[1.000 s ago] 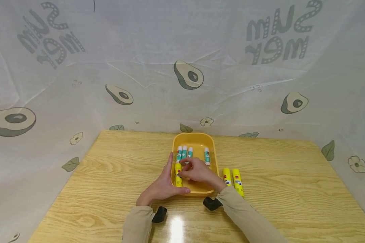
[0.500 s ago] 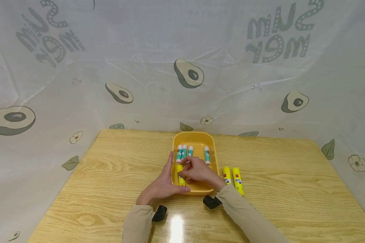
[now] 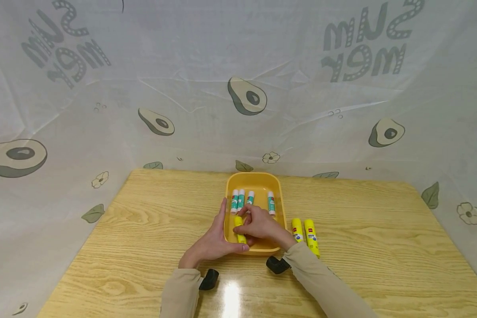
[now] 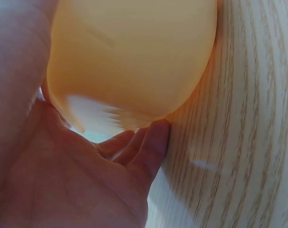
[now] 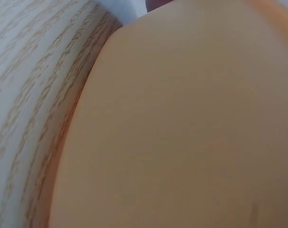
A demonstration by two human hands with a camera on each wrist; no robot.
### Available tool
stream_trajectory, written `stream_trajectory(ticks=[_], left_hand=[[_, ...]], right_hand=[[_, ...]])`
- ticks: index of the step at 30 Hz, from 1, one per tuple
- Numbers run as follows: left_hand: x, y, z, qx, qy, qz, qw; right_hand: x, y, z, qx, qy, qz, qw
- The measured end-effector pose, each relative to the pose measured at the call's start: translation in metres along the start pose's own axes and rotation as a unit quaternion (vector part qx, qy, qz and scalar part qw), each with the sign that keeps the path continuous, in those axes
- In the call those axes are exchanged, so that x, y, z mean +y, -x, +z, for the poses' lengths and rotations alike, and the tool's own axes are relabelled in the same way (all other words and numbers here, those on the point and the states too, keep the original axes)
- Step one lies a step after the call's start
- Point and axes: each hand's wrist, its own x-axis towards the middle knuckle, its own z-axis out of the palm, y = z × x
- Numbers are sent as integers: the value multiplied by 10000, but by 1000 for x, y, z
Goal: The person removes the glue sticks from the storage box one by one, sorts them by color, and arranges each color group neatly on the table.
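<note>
A person's left hand (image 3: 214, 240) rests spread against the near-left corner of 1 orange tray (image 3: 258, 181) on 1 wooden table (image 3: 163, 203). Inside, 3 green glue sticks (image 3: 240, 201) lie just beyond 1 yellow glue stick (image 3: 239, 221), pinched between the right hand (image 3: 260, 224)'s thumb and fingers; a 4th green stick (image 3: 271, 203) lies farther right. Outside, at right, 2 other yellow sticks (image 3: 312, 238) lie on the table.

We see a smooth plastic tray (image 3: 258, 182), smooth plastic glue sticks (image 3: 239, 221), a shiny table (image 3: 143, 221) that looks like wood, dull cloth sleeves (image 3: 180, 289) and a thin, wrinkly hanging sheet (image 3: 198, 145).
</note>
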Motion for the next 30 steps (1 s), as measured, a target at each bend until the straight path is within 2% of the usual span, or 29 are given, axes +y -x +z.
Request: stream_trajectory(ticks=[9,14,18,26,30], left_hand=[[-1,-1,1,5,56,-15,10000],[-1,-1,1,6,-113,-121,9999],[-1,-1,1,58,-169,-138,9997],[-1,0,2,110,-50,-163,9998],[-1,0,3,94,-9,-155,9998]], right_hand=[[-1,3,-1,-58,-118,-97,9999],[-3,4,-3,175,243,-514,9982],[-5,5,-4,301,425,-629,9967],[-4,5,-9,408,343,-666,9964],[-4,7,-12,462,70,-649,9968]])
